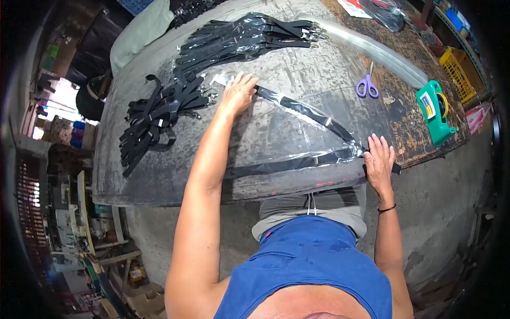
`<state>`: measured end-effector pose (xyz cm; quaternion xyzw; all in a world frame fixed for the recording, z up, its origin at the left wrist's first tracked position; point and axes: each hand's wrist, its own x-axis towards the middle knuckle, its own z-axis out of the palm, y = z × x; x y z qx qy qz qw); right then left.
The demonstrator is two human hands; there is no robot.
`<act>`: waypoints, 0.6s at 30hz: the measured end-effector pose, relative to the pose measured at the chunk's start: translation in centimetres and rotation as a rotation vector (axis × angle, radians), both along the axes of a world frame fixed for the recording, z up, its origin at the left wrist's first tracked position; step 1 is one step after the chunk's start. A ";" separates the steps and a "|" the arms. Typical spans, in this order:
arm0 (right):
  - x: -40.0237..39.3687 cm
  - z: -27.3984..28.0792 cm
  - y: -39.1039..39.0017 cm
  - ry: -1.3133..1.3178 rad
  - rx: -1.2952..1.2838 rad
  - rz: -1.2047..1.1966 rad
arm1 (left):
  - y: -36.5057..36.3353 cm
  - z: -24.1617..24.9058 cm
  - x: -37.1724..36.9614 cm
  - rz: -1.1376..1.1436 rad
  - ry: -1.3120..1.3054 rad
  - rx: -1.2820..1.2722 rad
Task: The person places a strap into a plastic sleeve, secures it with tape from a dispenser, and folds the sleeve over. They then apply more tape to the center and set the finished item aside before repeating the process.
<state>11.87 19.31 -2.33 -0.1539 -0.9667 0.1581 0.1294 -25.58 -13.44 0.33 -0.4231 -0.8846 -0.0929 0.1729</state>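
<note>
A person wears a sleeveless blue top [313, 260] marked with darker patches, gray bottoms [276, 210] with a pale drawstring [312, 203], and a thin dark band [387, 209] around the right wrist.

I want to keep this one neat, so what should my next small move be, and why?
I'd probably swing the upper strap leg down beside the lower strap leg with your left hand. That hand is at the upper leg's far end, the legs spread in a V, and your right hand is where they meet.
</note>
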 end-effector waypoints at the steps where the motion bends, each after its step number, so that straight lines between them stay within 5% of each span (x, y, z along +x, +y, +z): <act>1: -0.1 0.0 -0.1 -0.001 0.021 0.013 | -0.1 -0.1 -1.0 0.030 -0.054 -0.093; 5: -0.1 0.2 -0.1 0.025 0.062 0.015 | 1.0 2.9 -1.7 0.131 -0.374 -0.484; 18: -0.9 1.4 0.1 0.031 -0.013 0.036 | -7.9 4.3 4.3 0.198 -0.862 -0.393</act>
